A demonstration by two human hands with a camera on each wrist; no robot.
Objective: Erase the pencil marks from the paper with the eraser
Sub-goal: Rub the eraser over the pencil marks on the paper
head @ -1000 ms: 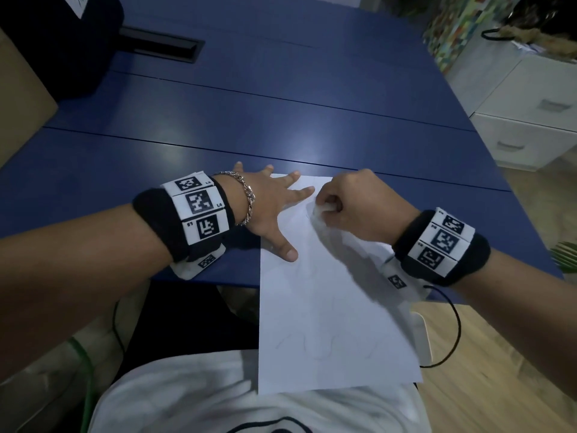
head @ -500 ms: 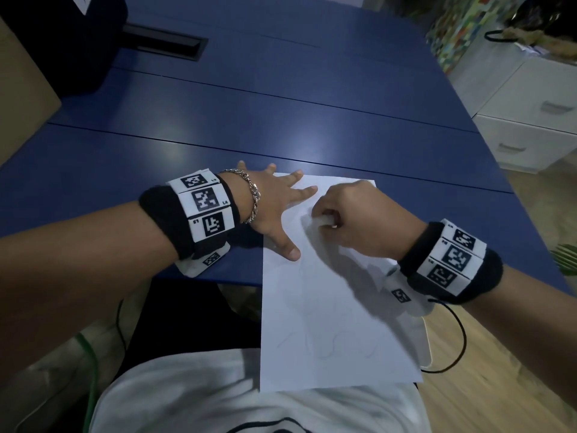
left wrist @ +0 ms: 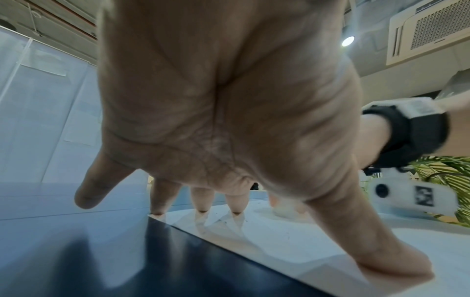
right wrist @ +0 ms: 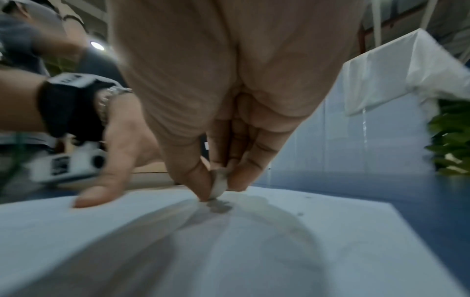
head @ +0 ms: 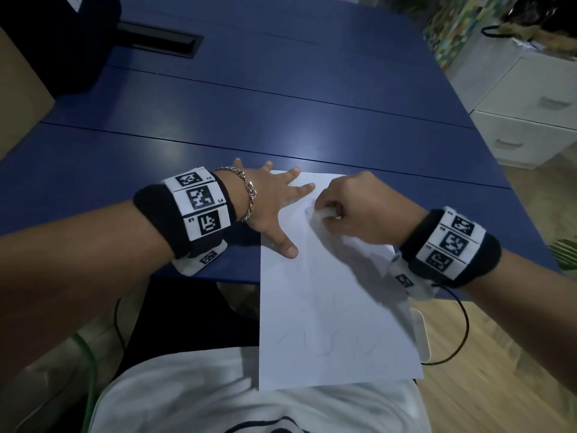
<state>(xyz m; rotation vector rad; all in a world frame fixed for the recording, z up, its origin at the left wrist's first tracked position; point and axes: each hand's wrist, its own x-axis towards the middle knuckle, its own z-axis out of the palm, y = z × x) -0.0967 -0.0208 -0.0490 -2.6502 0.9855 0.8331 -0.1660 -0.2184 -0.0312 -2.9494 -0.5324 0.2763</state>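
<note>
A white sheet of paper (head: 327, 307) lies on the blue table (head: 218, 120), its near half hanging over the table's front edge. Faint pencil squiggles (head: 331, 342) show near its lower end, and a small mark sits just left of the eraser. My left hand (head: 274, 204) lies flat with spread fingers (left wrist: 235, 203) pressing the paper's far left corner. My right hand (head: 349, 207) pinches a small white eraser (right wrist: 218, 183) between thumb and fingertips, its tip on the paper (right wrist: 229, 241) near the top. In the head view the eraser (head: 326, 213) shows as a white blob under the knuckles.
A dark bag (head: 62, 42) and a black cable slot (head: 159, 39) sit at the table's far left. White drawers (head: 530, 114) stand to the right. A black cable (head: 459, 332) hangs from my right wrist. My white shirt (head: 218, 398) is below the paper.
My right hand with the eraser has slid back and forth over the paper's upper part, now slightly right of half a second ago. The left hand has stayed pressing the corner.
</note>
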